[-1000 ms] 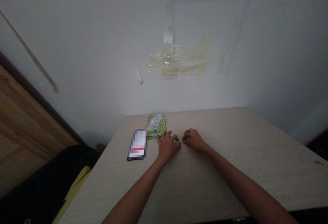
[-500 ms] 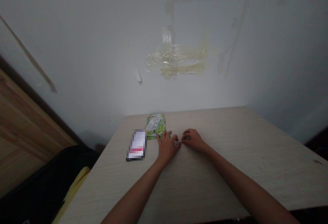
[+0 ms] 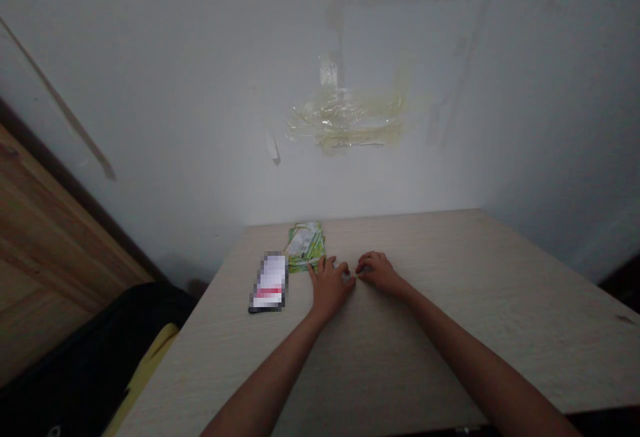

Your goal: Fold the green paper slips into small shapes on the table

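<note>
Both my hands rest on a pale wooden table [image 3: 450, 304], fingertips almost meeting. My left hand [image 3: 330, 284] lies palm down with its fingers bent, and a small pale thing shows between its thumb and forefinger. My right hand [image 3: 379, 270] is curled, pinching at that same small thing, which is too small to name. A stack of green and white packets [image 3: 306, 245] lies just beyond my left hand, close to the fingertips. A phone [image 3: 270, 282] with a lit screen lies to the left of that hand.
The table stands against a white wall with old yellowed tape [image 3: 347, 117] stuck on it. A wooden panel [image 3: 45, 257] runs along the left. Below the table's left edge sits a dark bag [image 3: 85, 364] with a yellow part.
Almost nothing differs. My fingers have shifted slightly around the small thing between them; the arms, packets and phone stay where they were.
</note>
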### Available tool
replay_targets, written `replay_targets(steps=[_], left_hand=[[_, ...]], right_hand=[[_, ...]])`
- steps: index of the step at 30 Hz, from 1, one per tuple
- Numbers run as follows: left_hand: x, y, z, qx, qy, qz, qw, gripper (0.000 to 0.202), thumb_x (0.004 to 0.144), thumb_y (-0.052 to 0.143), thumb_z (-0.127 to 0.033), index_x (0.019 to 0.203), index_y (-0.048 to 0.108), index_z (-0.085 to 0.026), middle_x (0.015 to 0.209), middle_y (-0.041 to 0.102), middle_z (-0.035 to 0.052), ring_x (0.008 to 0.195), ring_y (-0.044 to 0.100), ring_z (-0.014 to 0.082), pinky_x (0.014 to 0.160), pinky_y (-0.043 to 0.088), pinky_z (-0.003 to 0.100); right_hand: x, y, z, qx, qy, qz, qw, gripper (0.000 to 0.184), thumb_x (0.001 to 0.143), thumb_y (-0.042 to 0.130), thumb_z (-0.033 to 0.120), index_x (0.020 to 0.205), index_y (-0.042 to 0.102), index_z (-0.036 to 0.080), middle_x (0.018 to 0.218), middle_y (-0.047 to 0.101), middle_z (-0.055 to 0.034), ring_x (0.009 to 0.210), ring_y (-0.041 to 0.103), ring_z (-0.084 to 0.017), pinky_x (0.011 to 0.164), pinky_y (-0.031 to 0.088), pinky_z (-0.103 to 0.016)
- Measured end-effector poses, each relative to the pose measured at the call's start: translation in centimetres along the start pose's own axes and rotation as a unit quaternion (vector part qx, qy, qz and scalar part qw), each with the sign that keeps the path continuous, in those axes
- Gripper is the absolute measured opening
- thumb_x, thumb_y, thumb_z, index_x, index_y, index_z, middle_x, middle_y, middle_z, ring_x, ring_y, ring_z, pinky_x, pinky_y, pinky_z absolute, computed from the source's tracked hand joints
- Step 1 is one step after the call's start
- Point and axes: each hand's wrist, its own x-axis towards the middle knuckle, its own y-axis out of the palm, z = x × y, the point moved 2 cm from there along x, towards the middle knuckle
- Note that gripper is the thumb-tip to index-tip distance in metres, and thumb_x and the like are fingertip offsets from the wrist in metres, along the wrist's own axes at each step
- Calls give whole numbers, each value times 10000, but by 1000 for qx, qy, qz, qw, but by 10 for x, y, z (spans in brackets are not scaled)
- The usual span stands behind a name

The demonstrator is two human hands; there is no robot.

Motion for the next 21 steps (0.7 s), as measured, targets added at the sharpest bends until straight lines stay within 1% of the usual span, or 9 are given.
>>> replay_targets(steps=[7,10,12,16,19,21], left_hand=[[-2,0,0,6,-5,2,1000,235,807,608,-475,958,673,-306,1321,531,52,1350,310,314,1108,80,641],[-3,-1,-1,11,-3,-4,1000,247,829,580,-485,968,674,-305,1318,534,53,1348,311,310,1112,79,636],[-5,-3,-2,11,5,-6,1000,260,854,543,-490,976,676,-302,1308,543,55,1343,319,312,1112,90,634],[-5,-5,-1,5,17,3,1000,279,883,502,-479,1003,677,-298,1294,558,59,1334,339,312,1114,119,624],[-3,-5,3,-5,26,12,1000,262,880,520,-465,1020,676,-309,1298,561,49,1322,362,301,1120,138,608],[-3,-4,6,-13,35,18,999,237,866,552,-452,1021,674,-321,1313,557,34,1317,373,294,1118,137,619]], right_hand=[[-1,-4,1,12,5,11,1000,201,722,664,193,899,747,240,1143,623,-60,1164,471,-237,1006,352,-364],[-1,-4,1,18,5,6,1000,186,720,664,188,877,751,237,1115,632,-59,1137,491,-235,1003,356,-371],[-2,-4,2,24,-6,-4,1000,165,724,665,191,858,751,230,1075,639,-61,1104,510,-231,998,361,-373],[-7,-7,4,42,-50,-24,998,155,756,635,187,855,747,229,981,653,-52,1041,538,-217,982,375,-368],[-11,-8,4,54,-67,-31,996,214,767,618,170,929,742,231,973,654,-55,1004,550,-210,955,399,-363],[-12,-8,3,55,-71,-39,995,235,771,623,180,968,740,232,992,648,-64,997,550,-212,944,411,-362]])
